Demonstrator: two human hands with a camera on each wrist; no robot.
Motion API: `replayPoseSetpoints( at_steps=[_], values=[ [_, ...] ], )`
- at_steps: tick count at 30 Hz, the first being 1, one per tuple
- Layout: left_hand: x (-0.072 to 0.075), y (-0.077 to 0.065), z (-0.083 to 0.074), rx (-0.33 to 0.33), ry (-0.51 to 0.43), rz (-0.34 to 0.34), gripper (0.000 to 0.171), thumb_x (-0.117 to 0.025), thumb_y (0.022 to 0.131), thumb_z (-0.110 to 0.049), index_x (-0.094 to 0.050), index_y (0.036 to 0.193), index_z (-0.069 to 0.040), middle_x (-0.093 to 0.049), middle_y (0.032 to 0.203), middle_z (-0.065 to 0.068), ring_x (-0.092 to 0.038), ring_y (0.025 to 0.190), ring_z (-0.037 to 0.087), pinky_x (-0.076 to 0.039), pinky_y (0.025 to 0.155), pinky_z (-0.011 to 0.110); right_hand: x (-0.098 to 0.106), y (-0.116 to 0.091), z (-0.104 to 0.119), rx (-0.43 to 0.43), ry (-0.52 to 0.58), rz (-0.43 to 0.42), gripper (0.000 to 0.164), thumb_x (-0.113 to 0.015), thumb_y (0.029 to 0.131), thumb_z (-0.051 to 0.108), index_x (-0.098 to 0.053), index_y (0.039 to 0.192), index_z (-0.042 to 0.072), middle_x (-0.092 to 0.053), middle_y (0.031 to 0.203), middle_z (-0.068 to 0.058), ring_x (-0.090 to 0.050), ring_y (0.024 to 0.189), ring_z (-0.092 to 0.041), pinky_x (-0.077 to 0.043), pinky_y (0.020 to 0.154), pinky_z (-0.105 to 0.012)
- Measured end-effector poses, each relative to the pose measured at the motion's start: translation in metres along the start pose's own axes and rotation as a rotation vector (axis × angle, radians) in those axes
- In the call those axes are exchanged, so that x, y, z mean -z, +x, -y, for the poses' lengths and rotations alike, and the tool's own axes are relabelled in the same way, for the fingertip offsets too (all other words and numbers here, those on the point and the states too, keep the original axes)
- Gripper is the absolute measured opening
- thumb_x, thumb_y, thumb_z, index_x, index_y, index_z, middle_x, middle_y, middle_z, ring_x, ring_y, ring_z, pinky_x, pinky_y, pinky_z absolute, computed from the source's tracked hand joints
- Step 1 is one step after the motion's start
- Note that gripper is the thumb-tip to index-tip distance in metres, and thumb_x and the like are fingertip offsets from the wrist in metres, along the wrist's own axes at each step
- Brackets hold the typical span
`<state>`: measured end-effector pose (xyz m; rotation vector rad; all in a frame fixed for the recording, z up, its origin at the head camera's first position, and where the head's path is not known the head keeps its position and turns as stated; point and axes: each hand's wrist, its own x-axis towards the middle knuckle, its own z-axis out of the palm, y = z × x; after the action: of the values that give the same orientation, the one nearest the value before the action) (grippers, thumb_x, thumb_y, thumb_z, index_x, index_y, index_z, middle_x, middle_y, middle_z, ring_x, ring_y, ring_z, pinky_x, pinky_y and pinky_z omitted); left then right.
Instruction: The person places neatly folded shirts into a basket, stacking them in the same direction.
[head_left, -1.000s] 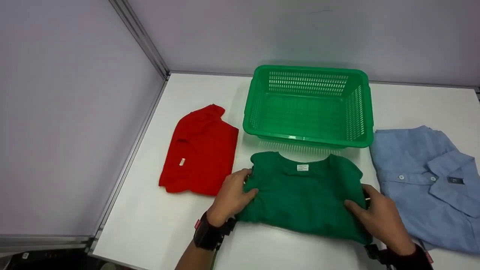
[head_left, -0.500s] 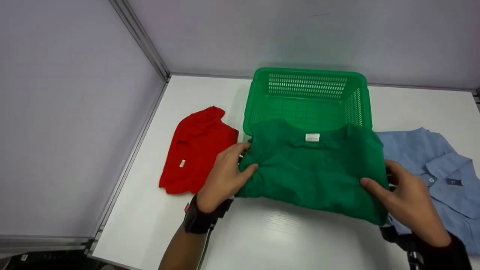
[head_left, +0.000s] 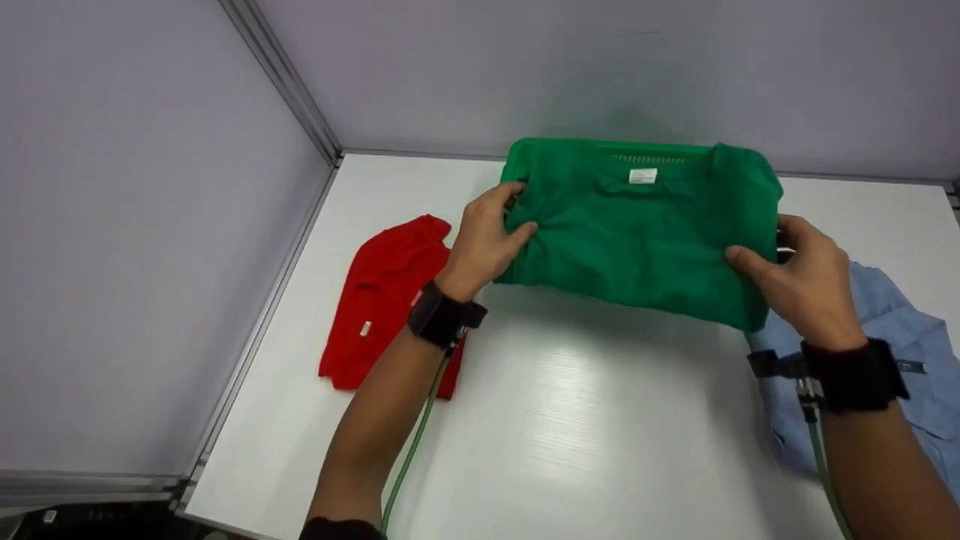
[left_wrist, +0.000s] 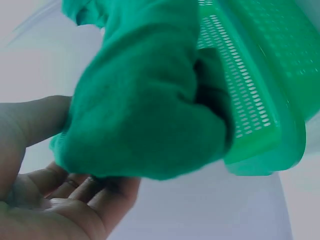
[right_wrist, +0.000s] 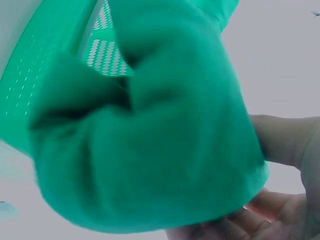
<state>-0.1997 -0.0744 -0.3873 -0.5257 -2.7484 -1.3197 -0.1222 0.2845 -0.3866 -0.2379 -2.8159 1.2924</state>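
Note:
A folded green shirt (head_left: pixel 637 240) with a white neck label is held up between both hands, overlapping most of the green plastic basket (head_left: pixel 645 150) in the head view. My left hand (head_left: pixel 487 236) grips its left side, thumb on top and fingers underneath. On the opposite side my right hand (head_left: pixel 806 281) holds the shirt the same way. Both wrist views show the rolled side folds of the shirt (left_wrist: pixel 145 110) close up, with the thumb on one face and fingers below. Perforated basket walls (right_wrist: pixel 37 65) appear beyond the cloth.
A folded red shirt (head_left: pixel 382 300) lies on the white table (head_left: pixel 570 420) at left, partly under the left forearm. At right, a folded light blue button shirt (head_left: pixel 911 337) is partly covered by the right arm. Grey panels (head_left: pixel 450 75) border the table's back and left.
Both hands have lifted the green shirt off the table and carried it away from the body, over the basket. The red shirt and the blue shirt stay where they were.

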Motion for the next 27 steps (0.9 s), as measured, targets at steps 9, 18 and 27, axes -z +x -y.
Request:
replayPoseSetpoints(
  at_steps=[9, 18, 27],
  values=[
    [-0.013, 0.046, 0.012, 0.065, -0.024, -0.065, 0.053, -0.073, 0.100, -0.013, -0.054, 0.148, -0.001, -0.066, 0.134, 0.016, -0.060, 0.126, 0.024, -0.050, 0.110, 0.033, -0.004, 0.049, 0.003, -0.055, 0.012, -0.080, 0.071, -0.065, 0.102, 0.046, -0.048, 0.155, 0.003, -0.061, 0.141, -0.024, -0.062, 0.117, -0.022, -0.056, 0.079, -0.011],
    [-0.027, 0.061, 0.021, 0.172, -0.011, -0.034, 0.056, -0.072, 0.100, -0.012, -0.052, 0.150, -0.002, -0.064, 0.139, 0.016, -0.060, 0.131, 0.024, -0.049, 0.112, 0.032, -0.015, 0.076, 0.004, -0.080, 0.033, 0.017, 0.071, -0.062, 0.105, 0.035, -0.038, 0.160, -0.003, -0.052, 0.149, -0.036, -0.059, 0.132, -0.050, -0.052, 0.104, -0.059],
    [-0.040, 0.055, 0.033, 0.288, 0.031, 0.058, 0.058, -0.073, 0.099, -0.011, -0.051, 0.152, -0.003, -0.061, 0.148, 0.017, -0.058, 0.137, 0.025, -0.050, 0.114, 0.039, -0.034, 0.080, -0.006, -0.105, -0.033, 0.143, 0.072, -0.060, 0.107, 0.025, -0.027, 0.162, -0.007, -0.045, 0.150, -0.043, -0.053, 0.134, -0.059, -0.048, 0.106, -0.070]
  ],
)
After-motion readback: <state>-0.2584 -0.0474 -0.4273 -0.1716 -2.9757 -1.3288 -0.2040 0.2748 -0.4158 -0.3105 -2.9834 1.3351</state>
